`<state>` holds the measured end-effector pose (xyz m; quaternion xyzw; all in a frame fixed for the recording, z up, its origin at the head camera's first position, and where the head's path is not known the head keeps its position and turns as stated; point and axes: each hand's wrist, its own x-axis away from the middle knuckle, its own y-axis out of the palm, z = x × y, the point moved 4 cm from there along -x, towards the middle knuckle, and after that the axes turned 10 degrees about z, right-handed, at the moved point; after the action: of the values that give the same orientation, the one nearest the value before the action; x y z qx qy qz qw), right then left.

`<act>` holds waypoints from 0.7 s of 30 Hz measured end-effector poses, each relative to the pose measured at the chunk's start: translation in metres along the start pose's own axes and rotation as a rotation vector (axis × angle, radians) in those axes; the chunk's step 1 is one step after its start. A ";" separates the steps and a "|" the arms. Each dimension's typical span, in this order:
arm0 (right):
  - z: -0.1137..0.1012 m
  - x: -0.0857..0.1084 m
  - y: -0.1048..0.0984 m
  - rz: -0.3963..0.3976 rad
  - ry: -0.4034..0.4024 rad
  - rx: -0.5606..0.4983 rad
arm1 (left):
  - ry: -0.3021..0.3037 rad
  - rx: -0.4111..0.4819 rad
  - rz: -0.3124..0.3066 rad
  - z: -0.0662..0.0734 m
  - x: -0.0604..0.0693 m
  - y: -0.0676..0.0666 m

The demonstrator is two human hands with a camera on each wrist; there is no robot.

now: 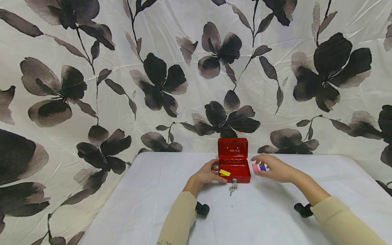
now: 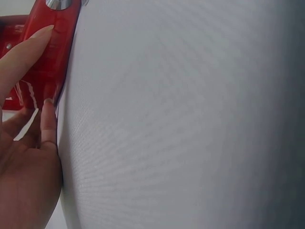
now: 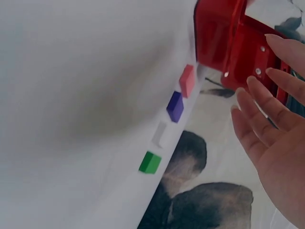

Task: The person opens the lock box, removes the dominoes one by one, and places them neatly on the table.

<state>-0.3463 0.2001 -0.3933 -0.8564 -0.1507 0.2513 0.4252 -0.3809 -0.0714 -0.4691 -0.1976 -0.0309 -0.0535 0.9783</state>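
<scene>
A small red cash box point(image 1: 235, 179) stands on the white table with its lid point(image 1: 233, 148) raised. My left hand point(image 1: 204, 173) holds its left front corner, the thumb on the front face and the fingers along the side. Inside the box lies a yellow block point(image 1: 225, 173). Keys point(image 1: 231, 189) hang from the front lock. My right hand point(image 1: 275, 168) hovers right of the box with fingers spread and nothing held. Near it are a pink block point(image 3: 187, 81), a purple block point(image 3: 175, 107), a white block point(image 3: 159, 134) and a green block point(image 3: 150, 162), lying in a row.
The white-covered table point(image 1: 147, 211) extends around the box. A floral cloth point(image 1: 171, 30) hangs behind the table's far edge. Dark wrist cameras point(image 1: 202, 209) show at both forearms.
</scene>
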 end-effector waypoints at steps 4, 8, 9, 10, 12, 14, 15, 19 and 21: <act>-0.007 -0.006 0.006 0.002 -0.017 -0.019 | -0.004 -0.008 0.000 0.000 0.000 0.000; -0.014 -0.012 0.012 -0.001 -0.023 -0.050 | -0.007 -0.019 0.000 -0.001 -0.002 0.000; -0.015 -0.014 0.013 -0.001 -0.022 -0.056 | -0.003 -0.023 0.000 -0.001 -0.003 0.000; -0.016 -0.015 0.015 -0.003 -0.021 -0.060 | -0.005 -0.025 0.001 -0.001 -0.003 0.000; -0.018 -0.019 0.019 -0.007 -0.021 -0.063 | -0.005 -0.030 0.003 -0.001 -0.003 0.000; -0.018 -0.022 0.023 -0.014 -0.017 -0.067 | -0.004 -0.034 0.004 -0.001 -0.002 0.000; -0.018 -0.024 0.025 -0.016 -0.015 -0.066 | -0.003 -0.034 0.003 -0.001 -0.002 0.000; -0.018 -0.029 0.032 -0.028 -0.006 -0.072 | -0.002 -0.037 0.000 -0.001 0.000 0.000; -0.017 -0.032 0.036 -0.035 -0.004 -0.075 | -0.002 -0.035 -0.004 -0.001 0.000 -0.001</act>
<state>-0.3617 0.1519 -0.4038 -0.8686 -0.1756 0.2396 0.3966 -0.3811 -0.0723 -0.4694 -0.2145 -0.0315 -0.0557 0.9746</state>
